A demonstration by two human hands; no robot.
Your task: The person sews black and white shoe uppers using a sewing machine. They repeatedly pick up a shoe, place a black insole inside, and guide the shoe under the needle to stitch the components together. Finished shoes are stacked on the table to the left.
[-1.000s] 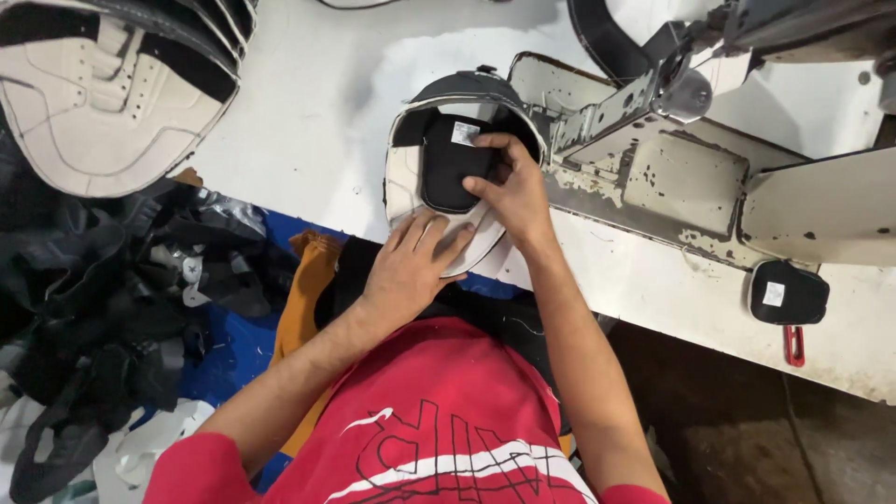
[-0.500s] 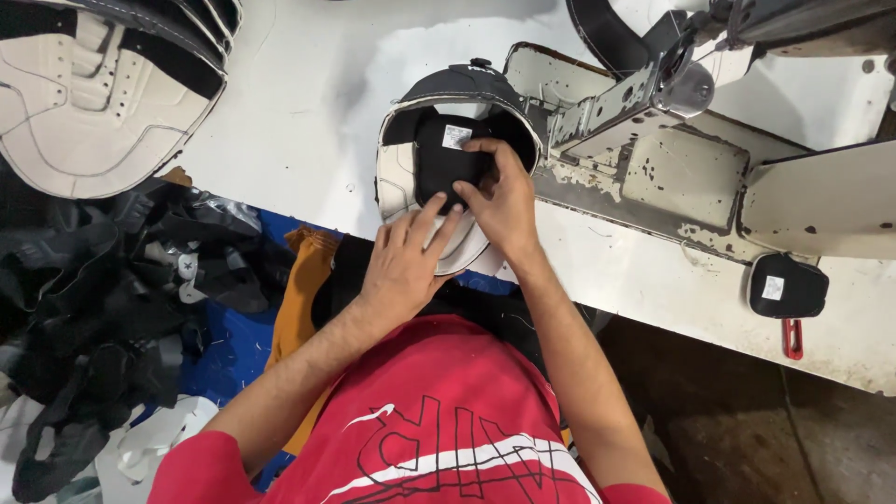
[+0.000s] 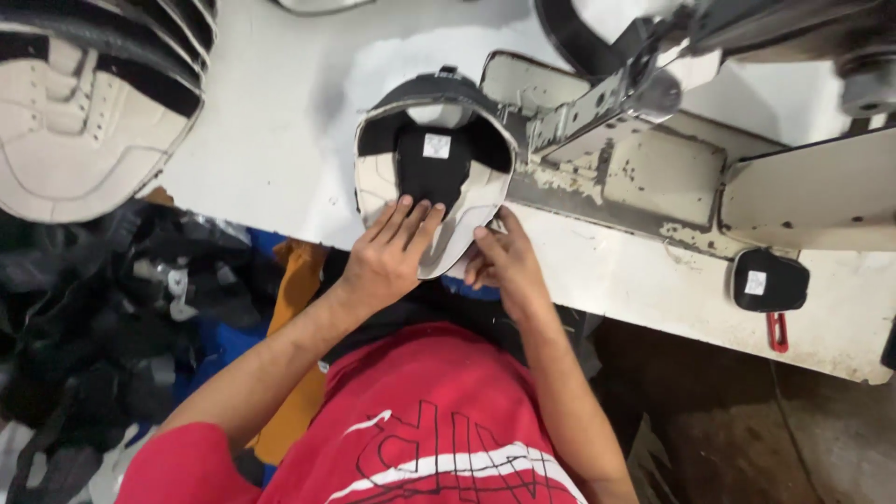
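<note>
Left hand (image 3: 387, 257) lies flat, fingers spread, on a black-and-cream shoe upper (image 3: 431, 173) beside the sewing machine (image 3: 644, 159); right hand (image 3: 499, 261) pinches its near edge. Light and floppy, it is likely best held by its edges

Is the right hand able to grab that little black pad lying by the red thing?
Probably yes. The right hand is at the shoe upper, and bare white table lies between it and the black pad.
</note>
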